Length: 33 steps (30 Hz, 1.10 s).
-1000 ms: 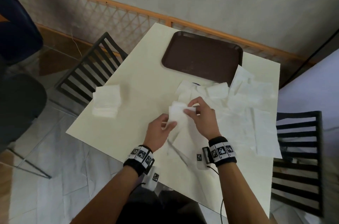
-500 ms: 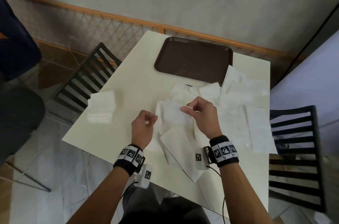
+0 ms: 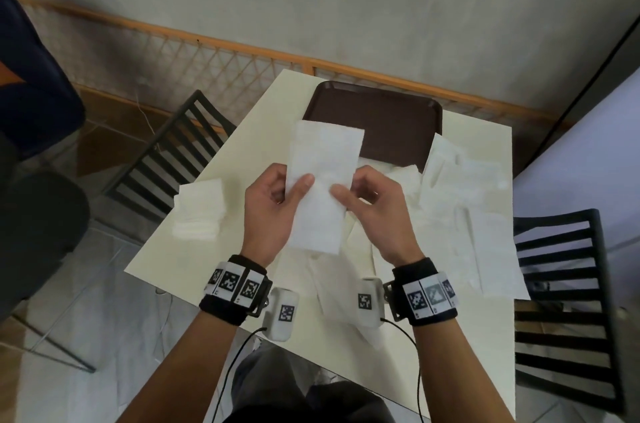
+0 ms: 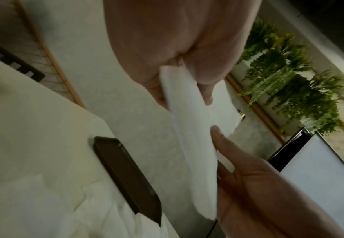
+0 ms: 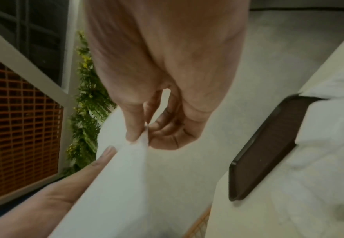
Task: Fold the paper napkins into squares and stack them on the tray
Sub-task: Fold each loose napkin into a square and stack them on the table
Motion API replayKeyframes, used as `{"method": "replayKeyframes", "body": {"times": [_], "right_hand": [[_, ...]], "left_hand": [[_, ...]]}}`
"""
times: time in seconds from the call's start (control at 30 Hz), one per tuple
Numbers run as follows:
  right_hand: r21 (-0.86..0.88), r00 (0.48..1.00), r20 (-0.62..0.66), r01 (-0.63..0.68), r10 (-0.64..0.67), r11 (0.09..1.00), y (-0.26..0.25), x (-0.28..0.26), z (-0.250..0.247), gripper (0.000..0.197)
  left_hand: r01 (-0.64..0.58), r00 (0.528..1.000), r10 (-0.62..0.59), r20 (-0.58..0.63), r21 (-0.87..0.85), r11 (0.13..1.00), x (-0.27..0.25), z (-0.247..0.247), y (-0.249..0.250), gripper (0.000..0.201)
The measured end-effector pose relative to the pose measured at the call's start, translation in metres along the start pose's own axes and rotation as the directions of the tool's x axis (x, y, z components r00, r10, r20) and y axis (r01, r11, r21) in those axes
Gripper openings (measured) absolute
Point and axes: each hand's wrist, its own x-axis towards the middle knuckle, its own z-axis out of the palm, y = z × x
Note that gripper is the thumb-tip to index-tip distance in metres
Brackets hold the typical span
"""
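Item: one napkin (image 3: pixel 322 185), half-folded to a long strip, now lifted clear of the counter (image 3: pixel 214 187) where it lay a second ago. Your left hand (image 3: pixel 273 211) and right hand (image 3: pixel 374 211) each pinch a long edge mid-strip. Tray (image 3: pixel 398 125) at 12 o'clock is bare; your folded stack (image 3: pixel 199 211) sits at 9 o'clock, so the square fold comes next.

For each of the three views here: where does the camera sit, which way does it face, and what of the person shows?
Head: above, facing down at the table; both forearms, left hand, right hand.
Left wrist: along the left palm toward the napkin; right fingers enter below.
Right wrist: along the right palm; left thumb enters lower left.
Shared: all show the napkin and brown tray.
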Motion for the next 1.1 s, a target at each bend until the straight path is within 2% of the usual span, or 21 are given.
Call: {"method": "replayKeyframes", "body": {"times": [0.03,0.1,0.23,0.33,0.5,0.77,0.83,0.9,0.93,0.97,1.0,1.03,1.1], "right_hand": [[0.032,1.000,-0.028,0.006,-0.005,0.999,0.002,-0.001,0.006,0.023],[0.110,0.998,-0.062,0.015,-0.008,0.994,0.005,0.000,0.015,0.018],[0.265,0.999,-0.031,0.028,-0.021,0.964,0.004,0.006,0.028,0.028],[0.352,1.000,-0.018,-0.017,0.025,0.936,0.007,0.013,0.041,0.029],[0.364,0.999,-0.015,-0.030,0.038,0.931,0.009,0.026,0.070,0.033],[0.282,1.000,0.028,-0.004,-0.004,0.959,0.005,0.048,0.114,0.037],[0.203,0.999,0.005,0.045,-0.047,0.978,-0.007,0.051,0.128,0.027],[-0.092,0.992,0.022,0.129,-0.127,0.987,-0.019,0.057,0.151,0.017],[-0.291,0.984,0.066,0.178,-0.166,0.940,-0.022,0.061,0.166,0.019],[-0.464,0.972,0.125,0.234,-0.198,0.855,-0.022,0.065,0.180,0.026],[-0.567,0.961,0.162,0.278,-0.226,0.775,-0.020,0.069,0.194,0.031],[-0.603,0.953,0.166,0.301,-0.253,0.739,-0.018,0.072,0.203,0.032],[-0.572,0.956,0.101,0.283,-0.276,0.769,-0.014,0.079,0.215,0.029]], "left_hand": [[-0.010,1.000,0.010,0.027,0.023,1.000,0.002,-0.003,0.001,0.009],[-0.029,0.994,0.022,0.110,0.060,0.998,0.004,-0.014,0.004,0.017],[-0.140,0.972,0.119,0.203,0.093,0.986,0.012,-0.044,0.011,0.025],[-0.176,0.961,0.154,0.228,0.080,0.981,0.022,-0.064,0.008,0.025],[-0.128,0.967,0.115,0.228,0.043,0.991,0.035,-0.093,0.006,0.022],[-0.082,0.957,0.052,0.284,0.095,0.992,0.066,-0.146,0.014,0.033],[-0.141,0.942,0.083,0.325,0.159,0.977,0.074,-0.161,0.015,0.031],[-0.244,0.912,0.121,0.391,0.283,0.927,0.083,-0.174,0.017,0.030],[-0.291,0.896,0.142,0.420,0.316,0.903,0.087,-0.178,0.018,0.029],[-0.328,0.884,0.168,0.436,0.320,0.889,0.091,-0.182,0.020,0.029],[-0.354,0.878,0.195,0.438,0.318,0.879,0.095,-0.187,0.023,0.028],[-0.365,0.882,0.213,0.420,0.323,0.873,0.098,-0.190,0.026,0.028],[-0.352,0.909,0.235,0.343,0.335,0.874,0.105,-0.202,0.027,0.034]]}}
